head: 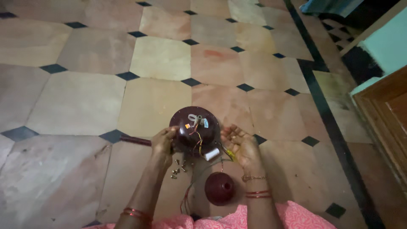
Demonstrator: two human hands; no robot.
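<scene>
Left hand (163, 142) grips the maroon fan motor (195, 129); right hand (239, 144), beside it, lies open, best steadying the wires (199, 144) gently.

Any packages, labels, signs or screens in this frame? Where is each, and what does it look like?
Label: small orange rectangular sticker on top of the dark maroon round motor housing, between the left hand and right hand.
No packages, signs or screens visible.

I see my left hand (163, 142) gripping the maroon fan motor housing (195, 129); my right hand (241, 146) lies open just beside it, with screws (178, 167) and a maroon cup (219, 188) near it.
</scene>
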